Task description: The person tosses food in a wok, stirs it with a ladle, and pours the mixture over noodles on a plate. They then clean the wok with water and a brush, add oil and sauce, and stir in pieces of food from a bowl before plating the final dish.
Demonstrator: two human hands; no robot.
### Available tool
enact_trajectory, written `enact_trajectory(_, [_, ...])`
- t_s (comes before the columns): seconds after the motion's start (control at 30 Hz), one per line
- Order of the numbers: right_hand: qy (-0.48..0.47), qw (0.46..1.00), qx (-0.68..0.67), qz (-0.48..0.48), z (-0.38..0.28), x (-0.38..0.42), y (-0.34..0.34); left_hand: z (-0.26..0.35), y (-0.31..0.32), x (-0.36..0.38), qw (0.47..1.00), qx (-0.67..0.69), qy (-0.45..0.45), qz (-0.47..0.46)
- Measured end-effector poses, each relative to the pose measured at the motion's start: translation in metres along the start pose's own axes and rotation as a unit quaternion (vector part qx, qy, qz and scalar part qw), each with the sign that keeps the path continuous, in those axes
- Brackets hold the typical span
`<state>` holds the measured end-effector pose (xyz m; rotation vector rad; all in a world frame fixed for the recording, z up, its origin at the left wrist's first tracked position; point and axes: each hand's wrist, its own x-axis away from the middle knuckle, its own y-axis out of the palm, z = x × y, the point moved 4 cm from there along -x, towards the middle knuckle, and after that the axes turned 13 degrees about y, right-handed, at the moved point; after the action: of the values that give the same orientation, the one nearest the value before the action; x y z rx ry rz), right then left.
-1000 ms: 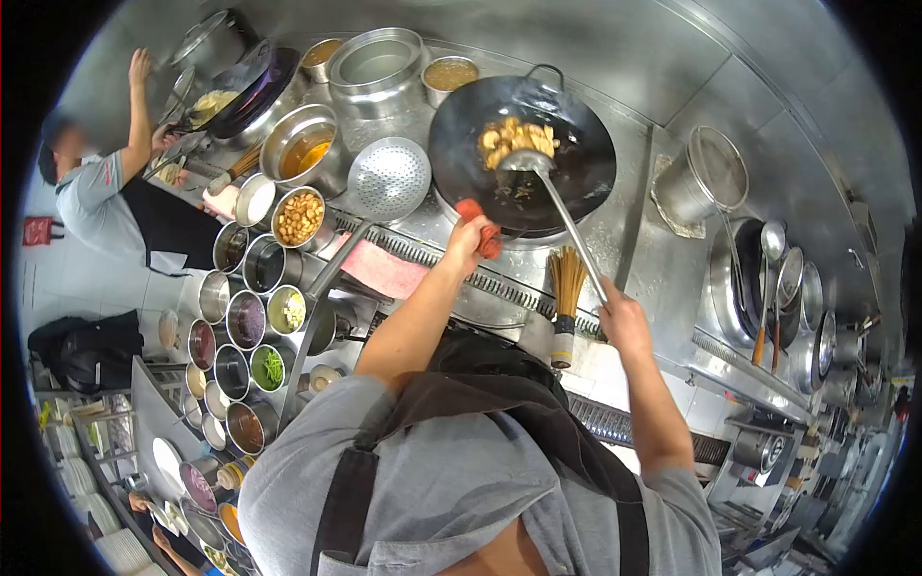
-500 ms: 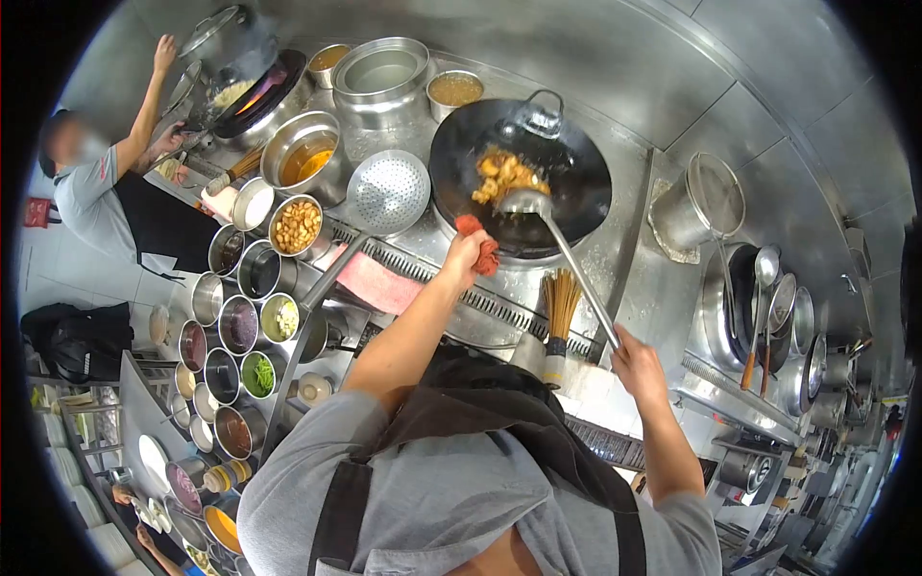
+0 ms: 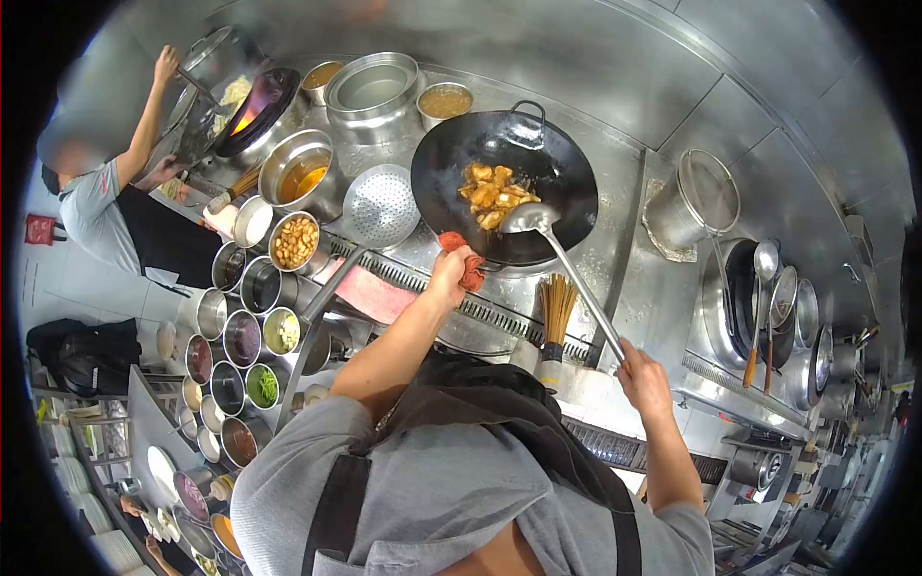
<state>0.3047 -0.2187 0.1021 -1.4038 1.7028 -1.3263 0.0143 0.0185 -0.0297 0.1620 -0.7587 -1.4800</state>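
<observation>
A black wok sits on the stove in front of me, with browned, glossy chunks of food in its middle. My left hand is closed round a red cloth at the wok's near left rim; the cloth hides what it covers there. My right hand grips the handle end of a long metal ladle. The ladle's bowl rests inside the wok, touching the right side of the food. A bamboo brush stands upright between my arms, just below the wok.
A perforated strainer lies left of the wok, near a pot of oil and a bowl of browned cubes. Several ingredient tins stand lower left. A co-worker handles another flaming wok. At right stands a pot with a sieve.
The wok has tilted or shifted slightly left and toward me, my left hand with it. The food is gathered more compactly, and the ladle's bowl has moved to its right edge.
</observation>
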Motion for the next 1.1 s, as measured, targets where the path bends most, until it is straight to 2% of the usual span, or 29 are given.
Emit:
enact_trajectory(0.03, [-0.017, 0.998, 0.048, 0.025, 0.003, -0.011, 0.008, -0.003, 0.002, -0.008, 1.000, -0.001, -0.002, -0.003])
enact_trajectory(0.1, [-0.001, 0.997, 0.047, 0.061, 0.004, -0.040, 0.032, -0.013, 0.000, -0.027, 0.999, -0.041, 0.011, -0.008])
enact_trajectory(0.17, [0.013, 0.996, 0.041, 0.076, -0.003, -0.055, 0.050, -0.022, -0.005, -0.042, 0.999, -0.025, 0.027, -0.019])
enact_trajectory(0.23, [0.044, 0.992, -0.069, 0.094, -0.016, -0.066, 0.058, -0.021, -0.005, -0.045, 0.996, -0.057, -0.010, -0.066])
enact_trajectory(0.27, [0.040, 0.992, -0.067, 0.096, -0.025, -0.071, 0.061, -0.021, -0.006, -0.046, 0.997, -0.056, 0.002, -0.047])
enact_trajectory(0.33, [0.095, 0.982, -0.133, 0.096, -0.037, -0.080, 0.067, -0.016, -0.002, -0.043, 0.997, -0.059, 0.005, -0.052])
enact_trajectory(0.5, [0.059, 0.978, -0.161, 0.117, -0.077, -0.129, 0.095, -0.024, -0.011, -0.051, 0.995, -0.056, -0.015, -0.086])
enact_trajectory(0.53, [0.113, 0.949, -0.294, 0.017, -0.084, -0.135, 0.094, -0.022, -0.007, -0.048, 0.997, -0.052, 0.009, -0.063])
enact_trajectory(0.57, [0.164, 0.890, -0.417, -0.085, -0.091, -0.136, 0.092, -0.020, -0.006, -0.046, 0.997, -0.049, 0.011, -0.061])
enact_trajectory(0.6, [0.153, 0.879, -0.441, -0.102, -0.095, -0.132, 0.080, -0.019, -0.006, -0.045, 0.996, -0.060, 0.007, -0.058])
enact_trajectory(0.7, [0.107, 0.903, -0.408, -0.076, -0.083, -0.136, 0.070, -0.014, -0.005, -0.043, 0.996, -0.061, -0.012, -0.071])
enact_trajectory(0.73, [0.090, 0.952, -0.293, -0.030, -0.082, -0.140, 0.067, -0.013, -0.003, -0.042, 0.996, -0.062, -0.009, -0.068])
enact_trajectory(0.87, [0.117, 0.972, -0.202, -0.019, -0.097, -0.166, 0.062, -0.018, -0.006, -0.045, 0.996, -0.056, 0.003, -0.071])
enact_trajectory(0.97, [0.078, 0.984, -0.161, -0.001, -0.122, -0.165, 0.058, -0.021, -0.008, -0.049, 0.996, -0.067, 0.018, -0.061])
enact_trajectory(1.03, [0.045, 0.995, -0.085, -0.034, -0.136, -0.156, 0.056, -0.023, -0.009, -0.050, 0.996, -0.065, 0.012, -0.063])
enact_trajectory(1.1, [0.015, 0.996, -0.087, -0.030, -0.115, -0.143, 0.064, -0.022, -0.009, -0.050, 0.996, -0.067, 0.005, -0.067])
